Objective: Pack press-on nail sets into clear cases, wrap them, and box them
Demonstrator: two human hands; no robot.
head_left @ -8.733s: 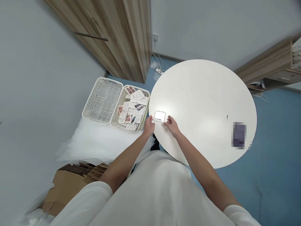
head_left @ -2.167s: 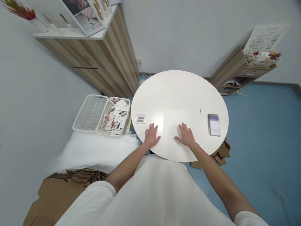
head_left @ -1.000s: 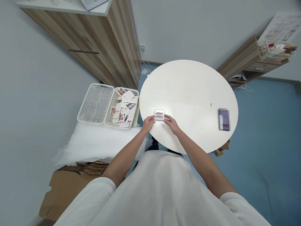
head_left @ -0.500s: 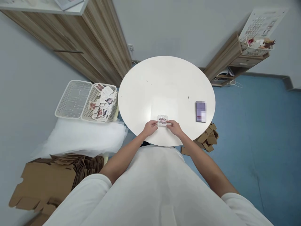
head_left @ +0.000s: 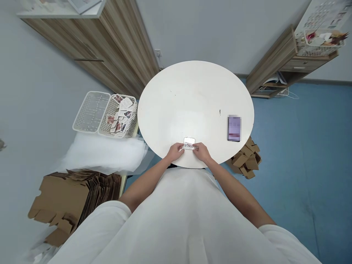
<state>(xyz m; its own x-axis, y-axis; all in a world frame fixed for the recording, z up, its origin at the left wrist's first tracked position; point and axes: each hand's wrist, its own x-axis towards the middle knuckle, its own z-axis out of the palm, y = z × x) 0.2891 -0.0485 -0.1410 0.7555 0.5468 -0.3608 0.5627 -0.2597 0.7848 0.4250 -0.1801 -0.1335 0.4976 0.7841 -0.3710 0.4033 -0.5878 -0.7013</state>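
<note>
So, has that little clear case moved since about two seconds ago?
Yes: the clear case has moved right across the white table, from near its left edge toward the middle of its front edge.

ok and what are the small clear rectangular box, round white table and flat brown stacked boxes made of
Small clear rectangular box: probably glossy plastic, see-through with glare.
Round white table: smooth top with soft sheen, perhaps laminate.
Flat brown stacked boxes: likely matte cardboard, from creases and cut flaps.
</note>
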